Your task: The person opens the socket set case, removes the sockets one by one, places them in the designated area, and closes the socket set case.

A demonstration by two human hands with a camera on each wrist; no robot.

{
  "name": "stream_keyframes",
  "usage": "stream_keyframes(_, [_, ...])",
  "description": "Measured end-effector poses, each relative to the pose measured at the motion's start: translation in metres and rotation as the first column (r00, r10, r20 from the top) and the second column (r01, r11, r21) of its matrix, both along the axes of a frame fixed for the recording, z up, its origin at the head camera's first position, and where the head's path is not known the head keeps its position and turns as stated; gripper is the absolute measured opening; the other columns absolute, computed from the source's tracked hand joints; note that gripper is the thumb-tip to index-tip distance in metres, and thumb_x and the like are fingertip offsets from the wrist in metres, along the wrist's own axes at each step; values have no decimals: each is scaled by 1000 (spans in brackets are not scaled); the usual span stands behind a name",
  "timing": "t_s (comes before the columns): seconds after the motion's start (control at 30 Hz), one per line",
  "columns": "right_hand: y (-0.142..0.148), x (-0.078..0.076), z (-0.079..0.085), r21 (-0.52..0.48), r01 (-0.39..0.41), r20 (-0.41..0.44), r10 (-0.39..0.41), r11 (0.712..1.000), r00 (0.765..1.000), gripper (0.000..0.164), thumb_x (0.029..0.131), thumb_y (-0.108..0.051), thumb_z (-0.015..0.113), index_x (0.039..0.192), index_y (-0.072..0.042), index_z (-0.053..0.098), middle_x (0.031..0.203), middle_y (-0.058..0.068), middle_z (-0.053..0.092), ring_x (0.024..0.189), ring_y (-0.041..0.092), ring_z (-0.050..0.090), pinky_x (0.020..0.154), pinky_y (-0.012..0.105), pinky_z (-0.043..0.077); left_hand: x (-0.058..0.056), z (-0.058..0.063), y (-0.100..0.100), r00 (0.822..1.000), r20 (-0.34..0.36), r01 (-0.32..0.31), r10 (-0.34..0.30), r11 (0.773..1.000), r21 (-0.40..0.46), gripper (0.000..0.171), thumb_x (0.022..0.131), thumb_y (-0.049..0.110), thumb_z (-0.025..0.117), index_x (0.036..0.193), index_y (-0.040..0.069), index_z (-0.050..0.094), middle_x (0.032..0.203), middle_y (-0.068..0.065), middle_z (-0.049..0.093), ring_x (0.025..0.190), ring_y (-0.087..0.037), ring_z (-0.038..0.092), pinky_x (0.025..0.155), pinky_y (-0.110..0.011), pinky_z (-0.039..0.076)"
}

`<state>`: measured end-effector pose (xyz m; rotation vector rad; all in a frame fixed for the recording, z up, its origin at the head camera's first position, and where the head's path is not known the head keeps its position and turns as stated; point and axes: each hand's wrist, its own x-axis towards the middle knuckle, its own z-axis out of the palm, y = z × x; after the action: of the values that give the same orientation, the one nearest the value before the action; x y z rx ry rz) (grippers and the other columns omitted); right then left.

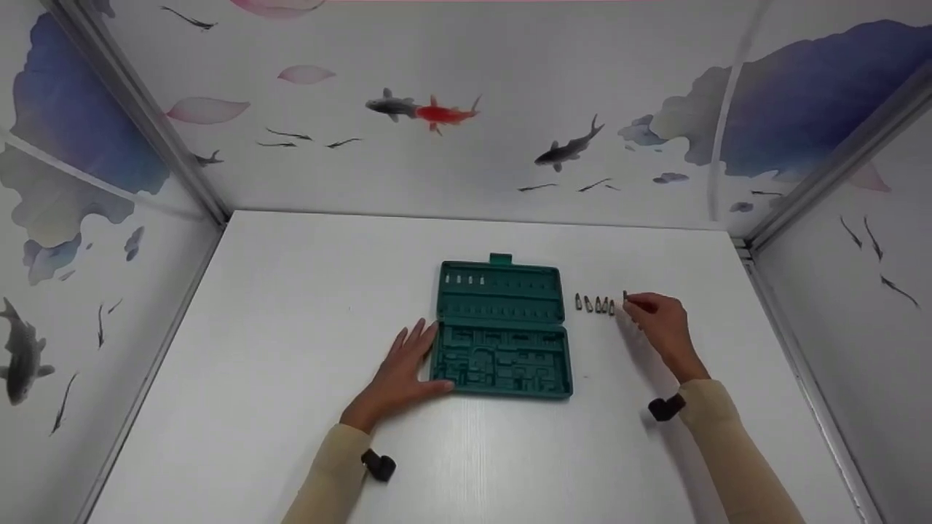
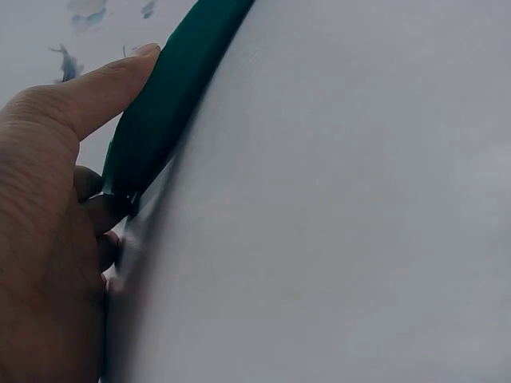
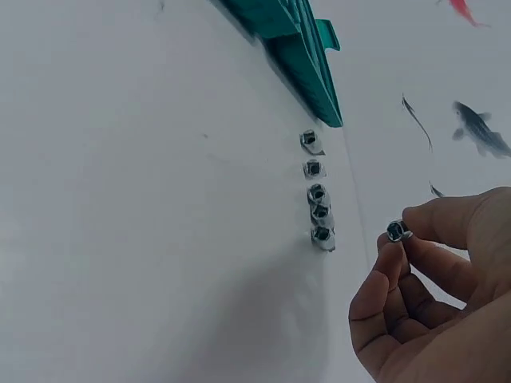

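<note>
An unfolded green plastic tool case (image 1: 502, 394) lies on the white table. My left hand (image 1: 397, 378) rests at its left side, fingers fairly straight along the edge and thumb touching the front left corner. In the left wrist view the thumb (image 2: 112, 88) lies against the case's green wall (image 2: 172, 92). To the right of the case, my right hand (image 1: 668, 331) pinches a small metal socket (image 3: 397, 231) between thumb and fingertips, its square hole facing the wrist camera. Several similar sockets (image 3: 318, 194) stand in a row between that hand and the case.
Several small silver pieces (image 1: 459, 279) sit in the upper left slots of the case's far half. The near half has moulded recesses (image 1: 502, 360). White panels with painted fish (image 1: 445, 114) enclose the table (image 1: 306, 291) at the back and both sides.
</note>
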<state>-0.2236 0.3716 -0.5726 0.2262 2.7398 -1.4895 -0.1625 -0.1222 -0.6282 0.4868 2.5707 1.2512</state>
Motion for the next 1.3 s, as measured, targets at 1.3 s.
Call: stream_keyframes(1.3, [-22,-6,-11,186,52,-181,-17,981,983,28,108,-18,72,125,4,78,115,20,77,99,30,69,74,19,51,1,0,1,1000,12,-6,6,1000,-12,112,94,64,80,179,26,18,186,-4,8,171,-38,-3,135,-65,8])
